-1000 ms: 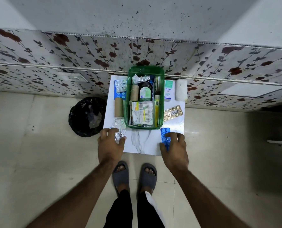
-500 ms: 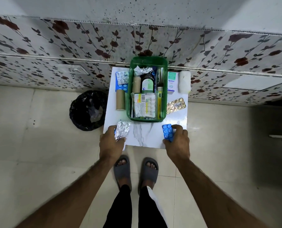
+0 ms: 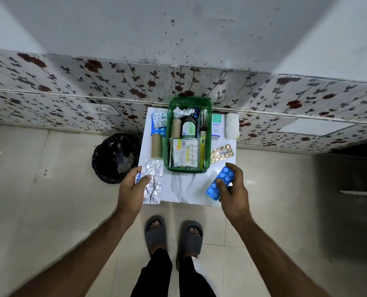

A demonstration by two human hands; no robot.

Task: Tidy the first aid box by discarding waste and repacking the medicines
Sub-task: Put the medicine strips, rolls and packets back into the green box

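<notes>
A green first aid box (image 3: 208,133) stands on a small white marble-look table (image 3: 184,187), packed with a dark bottle, a bandage roll, strips and a printed pack. My left hand (image 3: 133,189) grips a crumpled silver blister strip (image 3: 153,183) over the table's front left corner. My right hand (image 3: 234,189) holds a blue blister strip (image 3: 220,183) tilted above the front right corner. Loose on the table lie a brown bandage roll (image 3: 156,145), a gold blister strip (image 3: 222,153), a white and teal carton (image 3: 216,126), a white roll (image 3: 232,125) and blister strips (image 3: 159,123).
A bin lined with a black bag (image 3: 116,157) sits on the floor just left of the table. A floral-tiled wall (image 3: 71,99) runs behind. My feet in grey slippers (image 3: 174,234) stand on pale floor tiles in front of the table.
Both hands have lifted their strips off the table's front edge: the silver strip now hangs from my left hand, and the blue strip is raised and tilted in my right.
</notes>
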